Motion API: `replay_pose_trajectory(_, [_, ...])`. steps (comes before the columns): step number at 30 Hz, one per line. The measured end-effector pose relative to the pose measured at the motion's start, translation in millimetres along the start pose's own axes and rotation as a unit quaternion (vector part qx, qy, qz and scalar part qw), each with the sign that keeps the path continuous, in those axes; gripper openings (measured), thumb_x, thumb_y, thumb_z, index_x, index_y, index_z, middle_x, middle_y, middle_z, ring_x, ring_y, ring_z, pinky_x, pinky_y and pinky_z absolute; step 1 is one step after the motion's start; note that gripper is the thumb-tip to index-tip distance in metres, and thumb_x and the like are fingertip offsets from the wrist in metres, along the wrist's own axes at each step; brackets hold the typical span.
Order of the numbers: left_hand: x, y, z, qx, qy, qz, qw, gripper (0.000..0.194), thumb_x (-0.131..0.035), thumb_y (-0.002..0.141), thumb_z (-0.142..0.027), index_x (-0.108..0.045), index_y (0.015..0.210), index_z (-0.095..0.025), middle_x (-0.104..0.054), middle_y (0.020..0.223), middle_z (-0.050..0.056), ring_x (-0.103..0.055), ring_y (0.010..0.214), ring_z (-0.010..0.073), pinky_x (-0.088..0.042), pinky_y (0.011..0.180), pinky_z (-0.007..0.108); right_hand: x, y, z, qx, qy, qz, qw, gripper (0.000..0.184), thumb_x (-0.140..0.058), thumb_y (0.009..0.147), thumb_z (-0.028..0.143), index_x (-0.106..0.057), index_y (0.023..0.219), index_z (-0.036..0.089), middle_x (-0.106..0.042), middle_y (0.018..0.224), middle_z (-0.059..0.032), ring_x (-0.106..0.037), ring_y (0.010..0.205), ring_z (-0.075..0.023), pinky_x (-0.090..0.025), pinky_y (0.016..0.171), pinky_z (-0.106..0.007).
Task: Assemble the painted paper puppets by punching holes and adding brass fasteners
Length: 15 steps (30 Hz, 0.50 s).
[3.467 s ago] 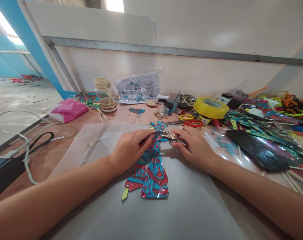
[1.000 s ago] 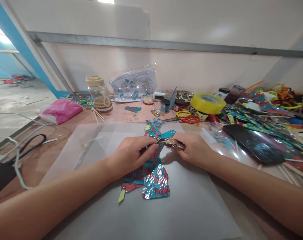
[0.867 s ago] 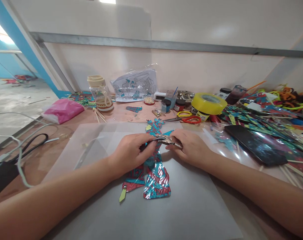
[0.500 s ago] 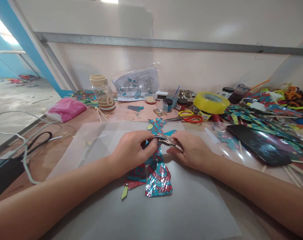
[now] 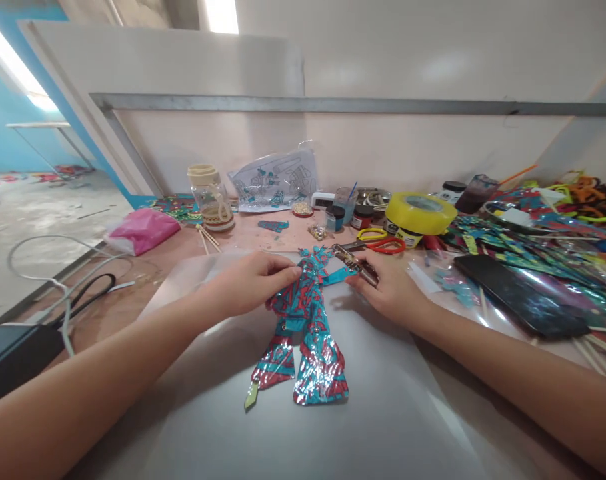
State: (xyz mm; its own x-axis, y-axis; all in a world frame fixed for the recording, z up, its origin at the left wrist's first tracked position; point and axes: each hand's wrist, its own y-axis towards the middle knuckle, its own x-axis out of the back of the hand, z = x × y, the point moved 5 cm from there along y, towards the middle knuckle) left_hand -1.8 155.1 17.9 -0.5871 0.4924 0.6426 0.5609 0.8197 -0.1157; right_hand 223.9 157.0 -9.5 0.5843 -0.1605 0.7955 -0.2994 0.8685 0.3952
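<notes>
Red-and-blue figure, long axis near-to-far, lies mostly right of left hand, which pinches its edge (closer hand). Right hand clasps pliers, head leftward past that grip.

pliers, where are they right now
In the head view, the pliers are just right of centre, held in the right hand, with their tip by the upper end of the patterned figure.

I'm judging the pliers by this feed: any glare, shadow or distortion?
Head view: white glints on the figure, hazy reflections on the phone, shadow under the right hand, left forearm seemingly stretched toward the corner; fine detail on the pliers looks soft.
</notes>
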Motion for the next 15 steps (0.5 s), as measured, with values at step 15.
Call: replay_pose_trajectory(15, [110.2,-23,-7,0.049,0.316,-0.074,0.945,0.021,-0.066,0.083,-0.042,-0.077,0.096,-0.029,-0.075,0.081,0.001,-0.063,0.065,0.0158,-0.041,0.055,0.022,-1,6,-27,-0.076,0.102,-0.082,0.989,0.023,-0.055,0.087,0.043,-0.057,0.088,0.02,-0.064,0.079,-0.0034,-0.058,0.07,-0.0193,-0.045,0.063,-0.029])
